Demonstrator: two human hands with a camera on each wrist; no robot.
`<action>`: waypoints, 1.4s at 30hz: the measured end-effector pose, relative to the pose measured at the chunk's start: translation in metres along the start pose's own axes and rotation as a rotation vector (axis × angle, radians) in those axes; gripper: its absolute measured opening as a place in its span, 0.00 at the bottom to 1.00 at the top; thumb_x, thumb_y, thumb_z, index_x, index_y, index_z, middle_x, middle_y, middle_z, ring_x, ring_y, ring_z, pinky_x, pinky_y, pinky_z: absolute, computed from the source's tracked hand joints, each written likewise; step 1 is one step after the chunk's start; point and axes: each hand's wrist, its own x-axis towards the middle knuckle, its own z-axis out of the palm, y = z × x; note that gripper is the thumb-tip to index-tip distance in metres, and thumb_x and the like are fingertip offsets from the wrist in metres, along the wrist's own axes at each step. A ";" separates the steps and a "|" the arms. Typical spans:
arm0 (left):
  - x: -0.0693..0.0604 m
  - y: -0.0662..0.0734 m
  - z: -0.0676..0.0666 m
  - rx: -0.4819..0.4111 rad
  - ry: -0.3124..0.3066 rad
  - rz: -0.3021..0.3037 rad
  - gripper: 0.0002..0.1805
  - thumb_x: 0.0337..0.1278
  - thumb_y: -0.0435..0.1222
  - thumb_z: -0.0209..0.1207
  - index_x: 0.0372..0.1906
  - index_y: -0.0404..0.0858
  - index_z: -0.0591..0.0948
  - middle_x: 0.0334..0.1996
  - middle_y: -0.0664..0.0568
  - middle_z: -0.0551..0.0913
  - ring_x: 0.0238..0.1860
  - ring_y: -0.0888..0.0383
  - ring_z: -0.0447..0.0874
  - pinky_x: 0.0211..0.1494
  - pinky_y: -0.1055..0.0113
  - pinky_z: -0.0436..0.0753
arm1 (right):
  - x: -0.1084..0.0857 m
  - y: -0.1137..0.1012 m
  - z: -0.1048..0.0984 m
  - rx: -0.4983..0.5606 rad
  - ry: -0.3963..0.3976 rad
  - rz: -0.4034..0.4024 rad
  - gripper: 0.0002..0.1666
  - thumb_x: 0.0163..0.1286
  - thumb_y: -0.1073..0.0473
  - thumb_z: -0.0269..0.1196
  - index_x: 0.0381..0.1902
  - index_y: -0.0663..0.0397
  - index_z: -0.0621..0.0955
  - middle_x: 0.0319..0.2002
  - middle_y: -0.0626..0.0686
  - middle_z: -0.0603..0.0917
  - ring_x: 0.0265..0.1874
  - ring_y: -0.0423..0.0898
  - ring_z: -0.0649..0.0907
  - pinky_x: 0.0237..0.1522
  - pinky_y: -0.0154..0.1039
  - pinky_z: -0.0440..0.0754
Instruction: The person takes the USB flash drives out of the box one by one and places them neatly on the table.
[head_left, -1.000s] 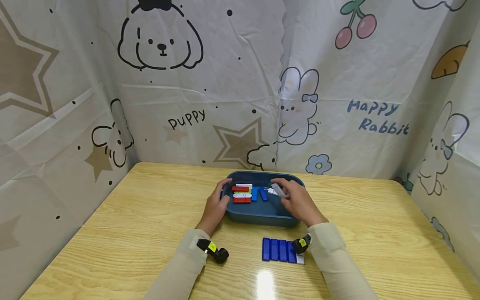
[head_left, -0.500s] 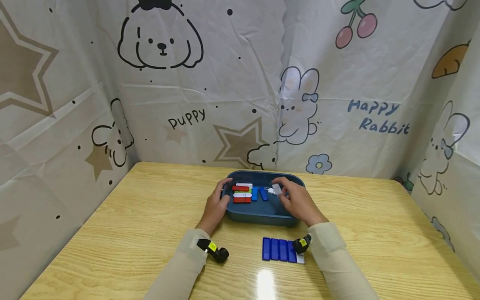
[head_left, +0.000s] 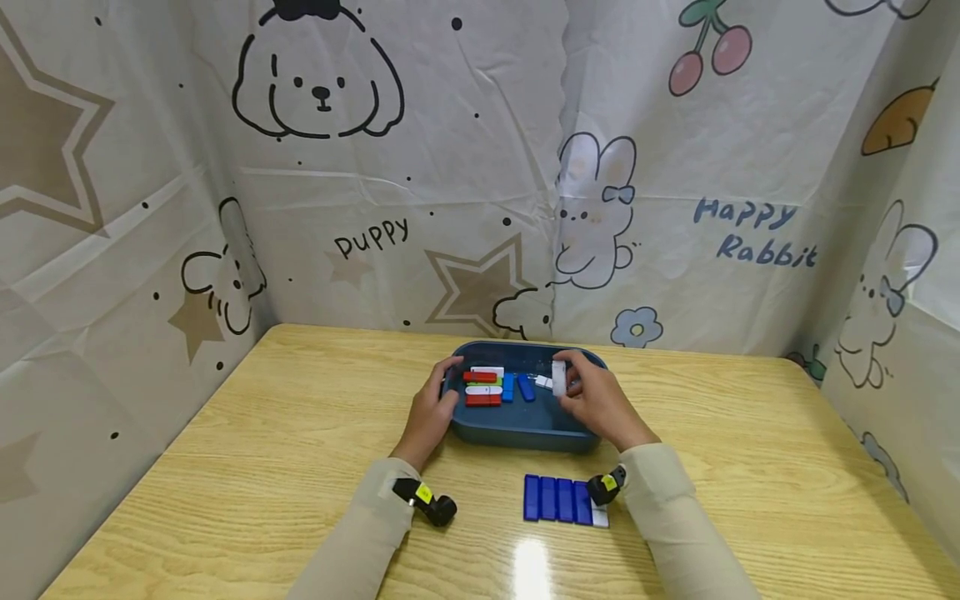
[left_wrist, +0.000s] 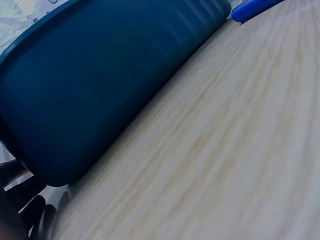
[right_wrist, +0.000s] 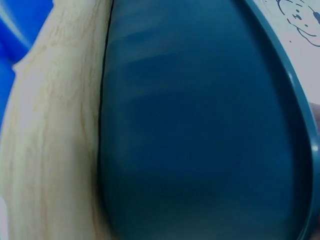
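Note:
A dark blue tray [head_left: 525,437] stands on the table, its outer wall filling much of both wrist views. My left hand [head_left: 429,417] grips the tray's left end, fingers at the rim. Over the tray's right part, my right hand [head_left: 600,402] pinches a whitish flat block [head_left: 558,378] between thumb and fingers, held upright. Inside the tray lie red sticks [head_left: 483,400], a white one [head_left: 483,390], a partly covered green one, a light blue piece [head_left: 507,387], a darker blue piece [head_left: 527,388] and a small white piece [head_left: 543,382].
In front of the tray, several dark blue blocks [head_left: 557,499] lie side by side on the wooden table [head_left: 300,467], with a whitish block [head_left: 601,517] at their right end, partly behind the right wrist camera. A printed cloth [head_left: 480,167] hangs behind and at both sides.
The whitish block in my right hand has turned from slanted to upright and shifted slightly right. My left hand stays on the tray's end.

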 end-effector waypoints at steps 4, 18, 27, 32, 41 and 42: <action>0.000 0.000 0.000 0.004 0.004 0.003 0.29 0.59 0.29 0.46 0.66 0.50 0.69 0.68 0.48 0.68 0.67 0.50 0.65 0.69 0.47 0.60 | -0.001 0.000 0.001 0.045 -0.001 0.016 0.34 0.56 0.67 0.68 0.60 0.59 0.70 0.40 0.55 0.81 0.37 0.47 0.84 0.40 0.43 0.83; 0.000 0.001 -0.001 0.006 0.001 0.006 0.29 0.59 0.29 0.46 0.66 0.49 0.69 0.68 0.47 0.68 0.67 0.49 0.65 0.69 0.46 0.61 | -0.003 0.002 0.002 -0.051 0.023 -0.088 0.32 0.55 0.58 0.70 0.58 0.61 0.76 0.48 0.56 0.79 0.46 0.51 0.78 0.48 0.47 0.79; 0.000 0.001 -0.001 0.001 -0.001 -0.010 0.29 0.59 0.29 0.46 0.66 0.50 0.69 0.68 0.48 0.67 0.68 0.51 0.63 0.69 0.47 0.60 | -0.003 0.001 0.005 -0.087 -0.032 -0.086 0.33 0.58 0.52 0.69 0.61 0.54 0.77 0.56 0.52 0.78 0.53 0.50 0.77 0.56 0.51 0.75; 0.000 0.001 0.000 0.001 0.000 -0.012 0.29 0.59 0.30 0.46 0.66 0.51 0.69 0.68 0.48 0.67 0.68 0.50 0.64 0.69 0.47 0.60 | -0.004 0.001 0.006 -0.064 -0.021 -0.076 0.33 0.58 0.53 0.69 0.61 0.53 0.76 0.58 0.53 0.78 0.56 0.50 0.76 0.58 0.52 0.73; 0.001 0.002 0.001 -0.044 -0.010 -0.023 0.29 0.60 0.28 0.46 0.66 0.50 0.68 0.69 0.48 0.66 0.68 0.50 0.63 0.69 0.46 0.61 | -0.003 0.001 0.005 -0.027 -0.021 -0.054 0.33 0.57 0.55 0.71 0.61 0.51 0.76 0.55 0.52 0.80 0.55 0.50 0.77 0.58 0.53 0.73; 0.001 0.002 0.001 -0.048 -0.010 -0.026 0.29 0.60 0.28 0.46 0.67 0.50 0.68 0.69 0.48 0.66 0.68 0.50 0.63 0.69 0.46 0.61 | -0.003 0.001 0.005 -0.025 -0.021 -0.053 0.32 0.57 0.55 0.71 0.61 0.51 0.76 0.55 0.52 0.80 0.55 0.50 0.77 0.58 0.54 0.73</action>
